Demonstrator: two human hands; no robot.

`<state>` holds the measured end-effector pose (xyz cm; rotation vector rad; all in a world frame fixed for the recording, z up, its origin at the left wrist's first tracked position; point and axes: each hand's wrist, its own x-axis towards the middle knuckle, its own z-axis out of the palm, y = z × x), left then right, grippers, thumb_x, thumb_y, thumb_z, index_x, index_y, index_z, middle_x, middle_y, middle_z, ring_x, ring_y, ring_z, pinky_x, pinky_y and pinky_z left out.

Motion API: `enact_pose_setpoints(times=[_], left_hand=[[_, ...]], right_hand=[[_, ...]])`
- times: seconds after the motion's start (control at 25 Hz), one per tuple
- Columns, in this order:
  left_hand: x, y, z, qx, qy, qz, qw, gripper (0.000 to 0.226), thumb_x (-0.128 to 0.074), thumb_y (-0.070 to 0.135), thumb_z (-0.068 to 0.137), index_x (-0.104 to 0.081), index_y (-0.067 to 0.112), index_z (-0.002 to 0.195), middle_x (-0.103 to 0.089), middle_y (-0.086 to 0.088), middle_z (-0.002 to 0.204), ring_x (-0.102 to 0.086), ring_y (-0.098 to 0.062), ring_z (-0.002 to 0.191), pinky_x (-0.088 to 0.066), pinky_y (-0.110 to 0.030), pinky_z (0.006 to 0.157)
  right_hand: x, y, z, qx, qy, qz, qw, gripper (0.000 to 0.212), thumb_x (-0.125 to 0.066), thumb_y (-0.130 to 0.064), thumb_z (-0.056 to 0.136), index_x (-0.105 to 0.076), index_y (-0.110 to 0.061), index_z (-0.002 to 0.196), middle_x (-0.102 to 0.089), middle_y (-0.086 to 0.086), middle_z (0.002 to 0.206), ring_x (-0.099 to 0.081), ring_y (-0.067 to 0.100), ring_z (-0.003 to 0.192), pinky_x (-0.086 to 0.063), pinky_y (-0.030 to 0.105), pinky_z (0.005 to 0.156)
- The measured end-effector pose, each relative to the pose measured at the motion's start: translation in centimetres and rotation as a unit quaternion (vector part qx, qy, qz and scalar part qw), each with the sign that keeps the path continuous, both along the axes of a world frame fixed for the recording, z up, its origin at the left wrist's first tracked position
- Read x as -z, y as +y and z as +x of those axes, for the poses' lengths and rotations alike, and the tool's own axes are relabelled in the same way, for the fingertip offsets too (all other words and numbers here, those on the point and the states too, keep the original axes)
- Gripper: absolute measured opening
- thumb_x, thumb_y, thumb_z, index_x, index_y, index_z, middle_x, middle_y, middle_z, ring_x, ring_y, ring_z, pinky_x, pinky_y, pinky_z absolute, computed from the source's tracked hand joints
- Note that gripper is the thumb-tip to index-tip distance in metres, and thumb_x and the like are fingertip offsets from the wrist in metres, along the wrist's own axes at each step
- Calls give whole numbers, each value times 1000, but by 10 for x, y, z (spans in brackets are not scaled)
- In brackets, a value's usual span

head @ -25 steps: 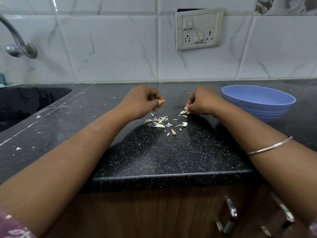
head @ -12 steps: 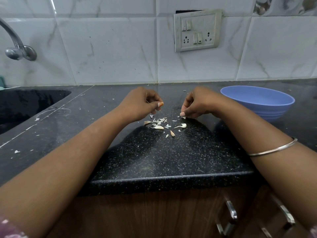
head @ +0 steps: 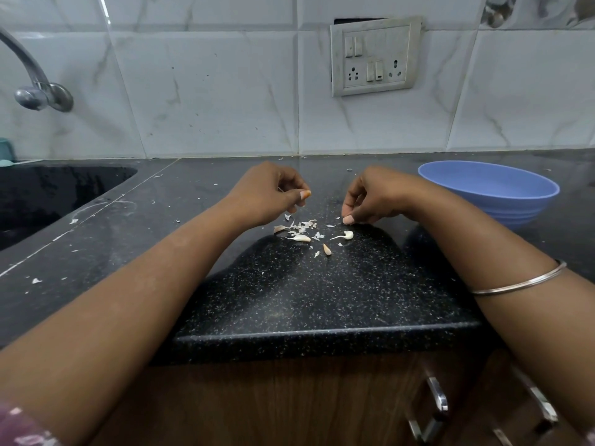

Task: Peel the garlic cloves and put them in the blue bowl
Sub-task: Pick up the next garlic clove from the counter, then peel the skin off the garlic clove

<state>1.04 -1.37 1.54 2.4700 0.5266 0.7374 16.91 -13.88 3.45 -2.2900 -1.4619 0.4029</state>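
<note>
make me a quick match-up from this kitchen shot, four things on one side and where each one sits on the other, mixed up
Things:
1. blue bowl
2. tap
3. socket plate
4. garlic skins

Places:
A. on the tiled wall, above the hands
B. on the counter between the two hands
C. far left, above the sink
D. on the counter, right of the right hand

Pairs: 1-D, 2-C, 3-A, 4-B

Between the two hands (head: pixel 322 201), centre of the frame, lies a scatter of garlic skins and cloves (head: pixel 306 231) — bare counter (head: pixel 309 294) runs open below it to the near edge. At right the blue bowl (head: pixel 489 191) stands behind the right forearm, its mouth unobstructed from above. Upper left — the sink (head: pixel 48 194) and tap (head: pixel 35 88).
</note>
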Motion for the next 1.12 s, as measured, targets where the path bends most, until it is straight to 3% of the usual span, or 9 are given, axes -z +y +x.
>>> enact_pose_setpoints(times=[0.16, 0.32, 0.44, 0.68, 0.8, 0.96, 1.04, 1.12], left_hand=[[0, 0, 0, 3, 1, -2, 1000, 10, -62, 21, 90, -69, 15, 93, -72, 4, 78, -69, -8, 70, -53, -26, 76], [0, 0, 0, 3, 4, 0, 1000, 11, -62, 21, 90, -69, 14, 93, -71, 4, 78, -69, -9, 71, -54, -28, 78], [0, 1, 0, -1, 3, -4, 1000, 11, -62, 20, 90, -69, 14, 94, -72, 3, 79, -70, -10, 72, -54, -28, 78], [0, 1, 0, -7, -5, 5, 1000, 10, -61, 19, 90, -68, 14, 95, -68, 8, 74, -68, -8, 71, -48, -20, 67], [0, 3, 2, -7, -10, 3, 1000, 11, -60, 16, 91, -67, 14, 98, -66, 8, 73, -66, -6, 70, -47, -20, 65], [1, 6, 2, -33, -49, -3, 998, 19, -58, 14, 91, -63, 19, 108, -64, 5, 88, -64, -10, 74, -46, -22, 65], [0, 8, 1, -47, -72, -3, 996, 22, -58, 14, 90, -62, 22, 110, -64, 5, 95, -63, -15, 81, -48, -26, 70], [-1, 9, 1, -59, -82, 1, 995, 23, -57, 14, 90, -62, 23, 110, -63, 7, 96, -62, -15, 81, -46, -26, 66]], right_hand=[[1, 2, -4, -11, -66, -36, 997, 5, -70, -18, 84, -71, -14, 86, -63, 0, 71, -53, 10, 59, -41, 18, 52], [6, 6, -10, -38, -134, -42, 989, 4, -64, -19, 89, -67, -17, 87, -62, -3, 80, -54, 12, 73, -36, 17, 58], [9, 10, -17, -66, -125, 0, 990, 5, -62, -18, 90, -66, -16, 89, -64, 0, 86, -55, 14, 80, -36, 16, 59], [9, 10, -16, -67, -24, 147, 987, 9, -61, -13, 90, -69, -12, 88, -67, 3, 73, -59, 11, 64, -47, 28, 67], [8, 11, -15, -64, 10, 186, 980, 15, -57, -4, 90, -70, -11, 89, -69, -1, 75, -65, 11, 70, -53, 29, 76], [9, 13, -17, -83, -17, 194, 977, 35, -52, 9, 84, -71, -19, 89, -71, -3, 84, -66, 7, 84, -52, 22, 81], [11, 13, -21, -103, -41, 194, 975, 27, -59, 1, 86, -72, -22, 93, -71, -6, 91, -63, 4, 93, -47, 16, 81], [15, 16, -27, -131, -53, 190, 971, 17, -64, -12, 87, -73, -22, 98, -72, -6, 97, -61, 3, 97, -46, 19, 85]])
